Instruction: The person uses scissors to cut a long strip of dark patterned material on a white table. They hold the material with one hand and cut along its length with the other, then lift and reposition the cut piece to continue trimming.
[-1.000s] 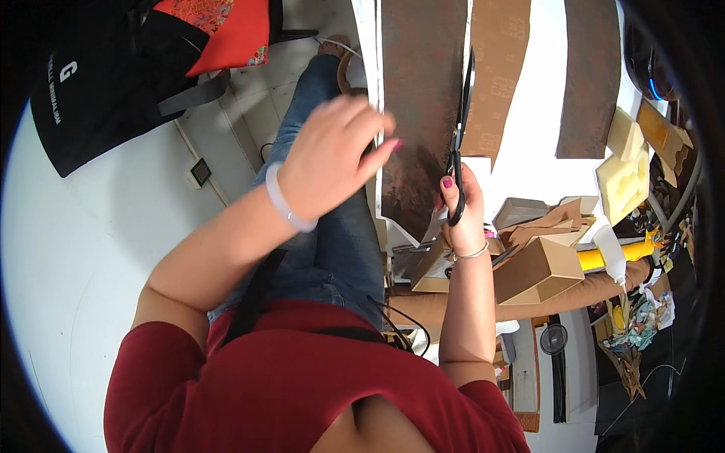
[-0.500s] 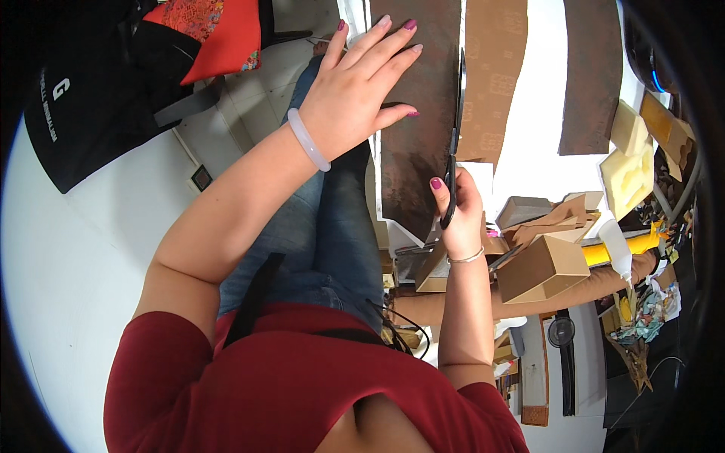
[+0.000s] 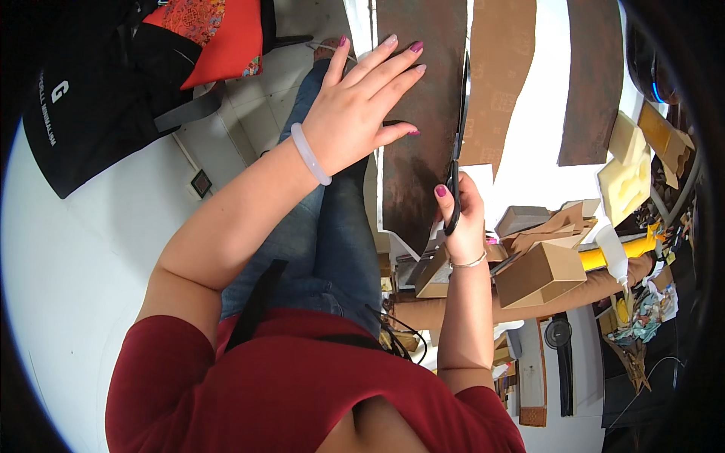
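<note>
This looks like a craft workshop. Scissors (image 3: 458,147), long brown sheets (image 3: 423,166), a box (image 3: 532,278), a squeeze bottle (image 3: 615,255) and scraps (image 3: 642,321) show it.

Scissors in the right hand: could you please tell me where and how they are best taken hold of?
Probably best by the black handles of the scissors, coming from the person's own side: the handles lie nearest the body, while the long blades point away along the right edge of the dark brown sheet. The right hand holds them there.
</note>
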A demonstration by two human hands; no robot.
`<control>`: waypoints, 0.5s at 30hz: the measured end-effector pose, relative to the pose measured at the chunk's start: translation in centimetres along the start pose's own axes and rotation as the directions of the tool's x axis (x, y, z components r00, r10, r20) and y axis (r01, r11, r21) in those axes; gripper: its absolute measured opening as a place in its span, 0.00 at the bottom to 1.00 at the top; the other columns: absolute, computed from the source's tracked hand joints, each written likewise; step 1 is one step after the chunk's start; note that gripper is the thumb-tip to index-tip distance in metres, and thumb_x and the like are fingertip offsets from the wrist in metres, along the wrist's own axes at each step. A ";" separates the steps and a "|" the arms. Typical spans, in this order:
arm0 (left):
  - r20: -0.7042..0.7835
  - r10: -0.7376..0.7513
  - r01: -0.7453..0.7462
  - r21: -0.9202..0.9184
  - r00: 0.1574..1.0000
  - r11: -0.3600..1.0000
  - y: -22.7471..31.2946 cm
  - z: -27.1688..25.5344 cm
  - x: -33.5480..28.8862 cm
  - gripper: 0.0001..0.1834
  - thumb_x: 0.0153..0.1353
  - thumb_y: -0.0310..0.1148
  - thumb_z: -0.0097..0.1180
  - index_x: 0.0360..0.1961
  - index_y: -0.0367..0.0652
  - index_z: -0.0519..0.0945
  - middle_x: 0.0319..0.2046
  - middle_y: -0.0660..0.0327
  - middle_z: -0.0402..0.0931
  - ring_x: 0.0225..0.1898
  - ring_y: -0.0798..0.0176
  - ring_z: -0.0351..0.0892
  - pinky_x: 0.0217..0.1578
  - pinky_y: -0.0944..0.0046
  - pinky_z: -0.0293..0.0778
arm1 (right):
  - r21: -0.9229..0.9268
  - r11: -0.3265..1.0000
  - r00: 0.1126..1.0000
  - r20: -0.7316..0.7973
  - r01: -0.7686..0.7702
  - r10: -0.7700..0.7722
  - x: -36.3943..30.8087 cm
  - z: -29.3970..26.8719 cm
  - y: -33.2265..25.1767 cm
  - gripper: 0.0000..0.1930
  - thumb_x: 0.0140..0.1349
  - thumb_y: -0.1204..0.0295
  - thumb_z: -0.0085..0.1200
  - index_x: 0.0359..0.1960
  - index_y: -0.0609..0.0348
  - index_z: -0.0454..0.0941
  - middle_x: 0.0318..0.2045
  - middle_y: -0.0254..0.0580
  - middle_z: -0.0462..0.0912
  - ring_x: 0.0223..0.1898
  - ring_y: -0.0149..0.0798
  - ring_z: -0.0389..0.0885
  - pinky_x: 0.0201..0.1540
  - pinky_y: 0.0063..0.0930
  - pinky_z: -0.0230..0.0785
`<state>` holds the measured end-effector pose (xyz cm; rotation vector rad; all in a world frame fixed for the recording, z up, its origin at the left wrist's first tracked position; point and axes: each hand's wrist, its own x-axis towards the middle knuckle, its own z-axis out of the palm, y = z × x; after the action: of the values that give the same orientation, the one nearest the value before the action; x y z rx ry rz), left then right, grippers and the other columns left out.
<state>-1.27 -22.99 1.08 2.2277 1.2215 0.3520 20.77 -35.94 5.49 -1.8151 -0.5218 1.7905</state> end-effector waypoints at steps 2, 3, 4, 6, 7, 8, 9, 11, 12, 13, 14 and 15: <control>-0.005 -0.003 0.003 -0.021 1.000 1.000 0.0 0.0 -0.1 0.41 0.52 0.48 0.73 0.67 0.48 0.74 0.73 0.62 0.66 0.75 0.53 0.60 0.71 0.33 0.51 | -0.006 0.997 0.996 -0.041 0.074 -0.074 0.5 0.7 0.0 0.14 0.68 0.63 0.66 0.37 0.58 0.74 0.24 0.23 0.72 0.22 0.19 0.66 0.26 0.15 0.59; -0.003 -0.002 0.002 -0.018 1.000 1.000 -0.1 -0.1 -0.1 0.42 0.52 0.48 0.73 0.67 0.48 0.74 0.73 0.62 0.66 0.75 0.53 0.60 0.71 0.32 0.50 | -0.013 0.993 0.991 -0.060 0.117 -0.117 0.7 0.8 0.1 0.14 0.68 0.63 0.66 0.37 0.58 0.74 0.24 0.22 0.72 0.23 0.19 0.66 0.26 0.15 0.59; -0.006 -0.005 0.004 -0.032 1.000 0.999 -0.1 -0.1 -0.2 0.42 0.52 0.48 0.73 0.67 0.48 0.74 0.73 0.62 0.66 0.75 0.53 0.60 0.71 0.32 0.49 | -0.017 0.999 0.998 -0.050 0.045 -0.045 0.7 0.7 0.0 0.14 0.68 0.64 0.66 0.37 0.58 0.74 0.24 0.22 0.72 0.24 0.19 0.66 0.28 0.15 0.59; -0.008 -0.004 0.004 -0.042 1.000 0.999 -0.2 -0.1 -0.2 0.41 0.52 0.47 0.73 0.67 0.48 0.74 0.72 0.62 0.67 0.76 0.53 0.60 0.72 0.32 0.48 | -0.026 0.995 0.995 -0.033 -0.100 0.099 0.4 0.1 -0.3 0.13 0.68 0.65 0.66 0.37 0.59 0.75 0.26 0.22 0.73 0.26 0.19 0.65 0.30 0.15 0.58; -0.006 0.000 -0.001 -0.052 1.000 0.999 -0.3 -0.1 -0.2 0.41 0.53 0.47 0.73 0.68 0.48 0.73 0.72 0.62 0.67 0.76 0.53 0.60 0.72 0.32 0.47 | -0.024 0.995 0.995 -0.038 -0.095 0.094 0.4 0.0 -0.2 0.13 0.68 0.65 0.66 0.37 0.59 0.75 0.26 0.22 0.73 0.27 0.19 0.65 0.31 0.15 0.58; -0.002 0.005 -0.005 -0.057 1.000 0.998 -0.4 -0.1 -0.3 0.41 0.53 0.47 0.73 0.68 0.49 0.73 0.72 0.62 0.67 0.76 0.53 0.60 0.72 0.31 0.46 | -0.023 0.996 0.995 -0.041 -0.092 0.091 0.3 0.0 -0.1 0.13 0.68 0.65 0.67 0.37 0.59 0.75 0.26 0.22 0.73 0.27 0.19 0.66 0.31 0.15 0.59; 0.005 0.008 -0.008 -0.053 1.000 0.999 -0.5 -0.1 -0.3 0.41 0.53 0.47 0.72 0.68 0.49 0.73 0.72 0.62 0.67 0.76 0.53 0.60 0.72 0.31 0.45 | -0.022 0.995 0.994 -0.049 -0.100 0.098 0.3 0.0 0.0 0.13 0.68 0.66 0.67 0.36 0.59 0.75 0.27 0.22 0.73 0.28 0.19 0.66 0.32 0.15 0.59; 0.006 0.011 -0.011 -0.079 1.000 0.997 -0.7 -0.1 -0.4 0.41 0.54 0.46 0.72 0.68 0.49 0.73 0.72 0.62 0.68 0.76 0.53 0.60 0.72 0.31 0.44 | -0.042 0.997 0.997 -0.041 -0.061 0.060 0.4 0.0 -0.1 0.13 0.68 0.66 0.67 0.37 0.59 0.75 0.27 0.22 0.73 0.28 0.19 0.66 0.32 0.15 0.59; 0.010 0.014 -0.013 -0.082 1.000 0.997 -0.8 -0.1 -0.4 0.40 0.54 0.46 0.72 0.68 0.49 0.73 0.72 0.62 0.68 0.76 0.53 0.61 0.72 0.31 0.44 | -0.056 0.996 0.996 -0.056 -0.072 0.069 0.6 0.0 -0.2 0.13 0.68 0.66 0.67 0.37 0.59 0.75 0.27 0.22 0.73 0.28 0.19 0.66 0.32 0.15 0.59; 0.013 0.015 -0.014 -0.088 1.000 0.996 -0.8 -0.1 -0.4 0.40 0.54 0.46 0.72 0.68 0.49 0.73 0.72 0.62 0.68 0.75 0.53 0.61 0.72 0.31 0.44 | -0.030 0.998 0.998 -0.039 -0.057 0.055 0.7 0.0 -0.3 0.13 0.68 0.66 0.67 0.36 0.59 0.75 0.27 0.22 0.73 0.28 0.19 0.66 0.33 0.15 0.59; 0.017 0.017 -0.015 -0.088 1.000 0.996 -0.8 -0.1 -0.5 0.41 0.54 0.46 0.72 0.68 0.49 0.73 0.72 0.62 0.68 0.75 0.53 0.61 0.72 0.31 0.44 | -0.008 0.998 0.997 -0.039 -0.066 0.066 0.8 0.0 -0.5 0.13 0.68 0.66 0.67 0.36 0.59 0.75 0.27 0.22 0.73 0.28 0.20 0.66 0.33 0.15 0.59; 0.026 0.019 -0.017 -0.082 0.999 0.996 -0.8 -0.1 -0.5 0.41 0.54 0.46 0.72 0.68 0.49 0.72 0.72 0.62 0.68 0.75 0.52 0.61 0.72 0.31 0.43 | 0.014 0.997 0.996 -0.039 -0.076 0.076 0.9 0.1 -0.6 0.13 0.67 0.66 0.67 0.36 0.59 0.75 0.27 0.23 0.73 0.28 0.20 0.66 0.33 0.15 0.60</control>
<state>-2.18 -23.03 0.71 2.1682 1.1534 0.3719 20.76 -34.88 5.20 -1.8813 -0.4307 1.7997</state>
